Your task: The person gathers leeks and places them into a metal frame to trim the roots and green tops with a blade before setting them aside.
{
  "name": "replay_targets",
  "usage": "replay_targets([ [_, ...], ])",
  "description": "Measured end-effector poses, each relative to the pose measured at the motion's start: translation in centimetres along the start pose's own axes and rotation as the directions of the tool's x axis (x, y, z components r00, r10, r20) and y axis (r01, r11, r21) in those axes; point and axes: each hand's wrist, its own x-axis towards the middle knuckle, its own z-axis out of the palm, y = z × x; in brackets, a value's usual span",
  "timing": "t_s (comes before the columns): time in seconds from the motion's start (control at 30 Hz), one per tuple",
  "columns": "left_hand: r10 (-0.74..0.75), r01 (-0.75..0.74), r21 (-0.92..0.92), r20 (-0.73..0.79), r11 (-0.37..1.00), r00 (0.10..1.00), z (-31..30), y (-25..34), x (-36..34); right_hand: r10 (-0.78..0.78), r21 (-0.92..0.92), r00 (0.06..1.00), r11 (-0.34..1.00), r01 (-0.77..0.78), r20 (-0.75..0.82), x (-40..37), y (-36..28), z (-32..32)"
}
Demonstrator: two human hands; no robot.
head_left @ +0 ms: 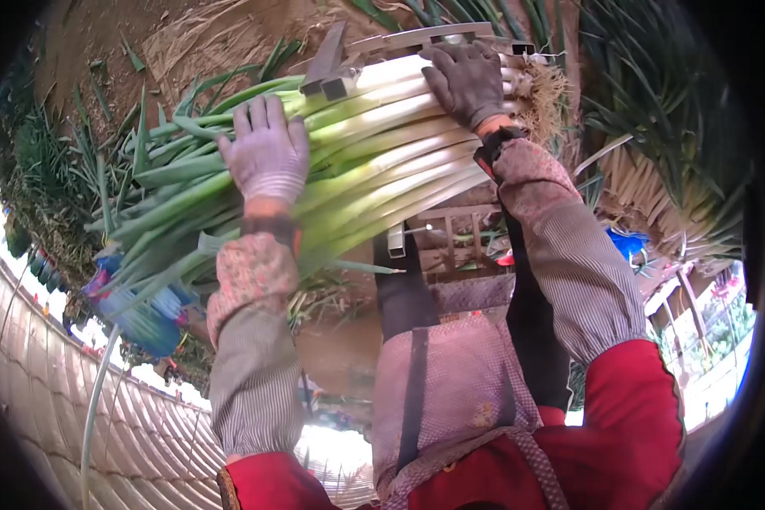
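A wide layer of long green onions [382, 151] lies across a metal rack [397, 240], white stalks to the right and green leaves to the left. My left hand [268, 157], in a pale glove, rests on the green part with its fingers stretched out. Near the root end, my right hand [466, 83], in a dark grey glove, lies on the white stalks with fingers apart. Neither hand is closed around a stalk. The shaggy roots [546, 92] stick out just right of my right hand. An upright metal post [327, 64] stands at the far side, between my hands.
More green onions [654, 191] are heaped on the ground at the right. Loose leaves lie on the brown soil [85, 55] at the far left. A blue plastic bag [149, 323] is at the lower left. Several metal bars run beneath the stalks.
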Motion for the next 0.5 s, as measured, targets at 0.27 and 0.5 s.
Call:
replay_targets([
  [0.27, 0.050, -0.056, -0.076, -0.079, 0.996, 0.996, 2.7, -0.1, 1.8, 0.069, -0.031, 0.994, 0.997, -0.067, 0.082, 0.9, 0.1, 0.4],
  [0.5, 0.041, -0.049, -0.118, -0.070, 0.992, 0.997, 2.2, 0.2, 2.2, 0.105, -0.080, 0.961, 0.993, -0.087, 0.258, 1.2, 1.8, -1.3],
])
